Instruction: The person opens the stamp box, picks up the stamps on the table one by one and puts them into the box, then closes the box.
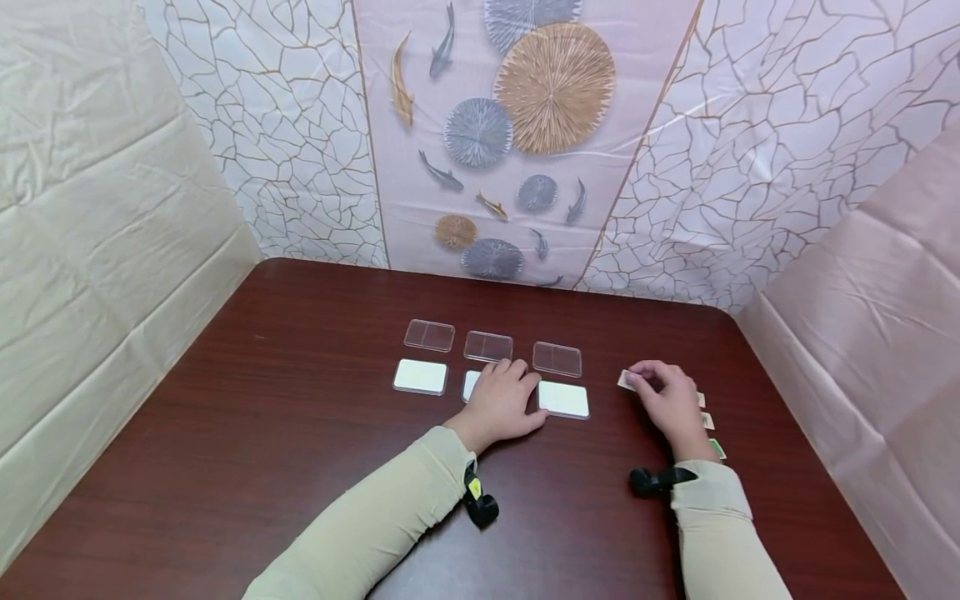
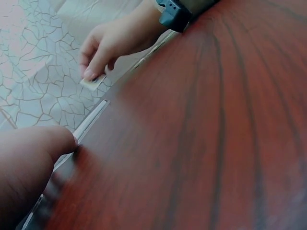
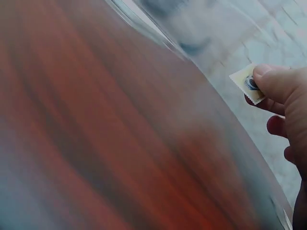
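Note:
My right hand (image 1: 670,403) pinches a small postage stamp (image 3: 249,84) between thumb and fingertips, raised above the table. The stamp has perforated edges and a dark printed motif on pale yellow. My left hand (image 1: 501,402) rests over the middle white-filled case (image 1: 470,385), hiding most of it. Its thumb and index finger lie at the left edge of the right white-filled case (image 1: 564,400); in the left wrist view the thumb (image 2: 53,140) meets a thin case edge (image 2: 91,120). Another white-filled case (image 1: 420,377) lies further left.
Behind the white-filled cases lie three clear plastic covers, left (image 1: 429,335), middle (image 1: 488,345) and right (image 1: 557,359). More stamps, including a green one (image 1: 717,448), lie beside the right wrist, partly hidden. Patterned fabric (image 1: 300,125) hangs behind the dark wooden table (image 1: 247,433).

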Motion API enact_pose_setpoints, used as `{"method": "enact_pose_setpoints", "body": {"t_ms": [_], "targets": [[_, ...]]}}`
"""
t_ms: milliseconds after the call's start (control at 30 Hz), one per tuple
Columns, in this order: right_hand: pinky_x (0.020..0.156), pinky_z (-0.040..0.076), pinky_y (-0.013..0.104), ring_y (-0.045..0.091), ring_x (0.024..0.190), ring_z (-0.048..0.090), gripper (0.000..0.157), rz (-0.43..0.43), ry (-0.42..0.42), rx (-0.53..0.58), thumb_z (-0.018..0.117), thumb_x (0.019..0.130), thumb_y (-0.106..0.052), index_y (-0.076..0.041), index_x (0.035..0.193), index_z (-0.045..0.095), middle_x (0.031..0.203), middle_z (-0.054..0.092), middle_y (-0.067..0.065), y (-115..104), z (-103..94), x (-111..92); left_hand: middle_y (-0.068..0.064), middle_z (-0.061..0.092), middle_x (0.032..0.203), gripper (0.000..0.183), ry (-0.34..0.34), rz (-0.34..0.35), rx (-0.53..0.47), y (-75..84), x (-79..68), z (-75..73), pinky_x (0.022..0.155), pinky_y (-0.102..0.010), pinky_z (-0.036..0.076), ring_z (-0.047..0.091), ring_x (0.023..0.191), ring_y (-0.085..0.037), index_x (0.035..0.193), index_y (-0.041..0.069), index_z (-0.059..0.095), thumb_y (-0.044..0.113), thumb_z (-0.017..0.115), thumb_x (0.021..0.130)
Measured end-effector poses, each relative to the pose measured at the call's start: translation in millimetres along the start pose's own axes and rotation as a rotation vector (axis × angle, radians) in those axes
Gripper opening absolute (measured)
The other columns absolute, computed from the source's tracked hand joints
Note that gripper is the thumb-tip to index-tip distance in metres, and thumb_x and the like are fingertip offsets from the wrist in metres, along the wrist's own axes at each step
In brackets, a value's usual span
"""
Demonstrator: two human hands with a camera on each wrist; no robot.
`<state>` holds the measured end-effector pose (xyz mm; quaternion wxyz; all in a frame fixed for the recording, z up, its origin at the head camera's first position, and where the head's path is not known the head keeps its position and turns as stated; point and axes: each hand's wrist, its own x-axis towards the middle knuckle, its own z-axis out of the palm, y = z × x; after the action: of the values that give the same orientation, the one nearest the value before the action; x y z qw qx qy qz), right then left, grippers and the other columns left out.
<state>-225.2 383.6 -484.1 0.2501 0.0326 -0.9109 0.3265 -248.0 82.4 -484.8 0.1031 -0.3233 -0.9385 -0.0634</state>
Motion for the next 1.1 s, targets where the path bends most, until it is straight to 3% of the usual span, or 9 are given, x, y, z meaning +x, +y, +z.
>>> {"method": "enact_pose_setpoints", "body": {"t_ms": [167, 400, 567, 833, 1100], "targets": [[0.077, 0.042, 0.029, 0.017, 0.087, 0.054, 0.013, 0.032, -0.085, 0.054, 0.076, 0.091, -0.021, -0.010, 0.098, 0.075, 0.087, 0.071, 0.006, -27, 25.8, 0, -0.001, 0.059, 0.124, 0.060, 0.001, 0.001, 0.002, -1.0, 0.2, 1.1, 0.099, -0.043, 0.044, 0.054, 0.113, -0.023, 0.133, 0.022, 0.065, 0.063, 0.054, 0.091], [0.077, 0.045, 0.037, 0.022, 0.089, 0.058, 0.010, 0.043, -0.200, 0.095, 0.077, 0.090, -0.018, -0.011, 0.097, 0.076, 0.089, 0.071, 0.006, -60, 49.4, -1, -0.001, 0.059, 0.123, 0.061, -0.002, -0.004, 0.003, -1.9, 1.5, 2.6, 0.097, -0.043, 0.045, 0.054, 0.112, -0.022, 0.133, 0.022, 0.065, 0.064, 0.056, 0.090], [0.076, 0.044, 0.038, 0.023, 0.089, 0.056, 0.008, -0.009, -0.246, 0.080, 0.079, 0.088, -0.018, -0.012, 0.094, 0.077, 0.087, 0.069, 0.004, -74, 60.1, -2, -0.001, 0.058, 0.122, 0.061, -0.017, -0.010, 0.002, -2.3, 2.3, 2.7, 0.097, -0.042, 0.045, 0.053, 0.112, -0.022, 0.133, 0.022, 0.064, 0.064, 0.055, 0.090], [0.083, 0.035, 0.046, 0.025, 0.086, 0.052, 0.007, -0.122, -0.255, -0.033, 0.079, 0.087, -0.018, -0.013, 0.091, 0.077, 0.076, 0.068, -0.002, -84, 68.6, -3, -0.001, 0.059, 0.120, 0.060, 0.000, -0.005, 0.007, -1.8, 1.1, 1.2, 0.093, -0.042, 0.045, 0.053, 0.110, -0.022, 0.131, 0.022, 0.066, 0.064, 0.056, 0.090], [0.081, 0.033, 0.044, 0.022, 0.082, 0.050, 0.008, -0.196, -0.227, -0.102, 0.081, 0.084, -0.018, -0.015, 0.089, 0.075, 0.068, 0.060, -0.008, -85, 71.4, -5, -0.001, 0.059, 0.121, 0.060, -0.005, -0.003, 0.009, -0.8, 0.7, 1.0, 0.095, -0.042, 0.045, 0.053, 0.111, -0.022, 0.132, 0.022, 0.066, 0.064, 0.055, 0.090]]}}
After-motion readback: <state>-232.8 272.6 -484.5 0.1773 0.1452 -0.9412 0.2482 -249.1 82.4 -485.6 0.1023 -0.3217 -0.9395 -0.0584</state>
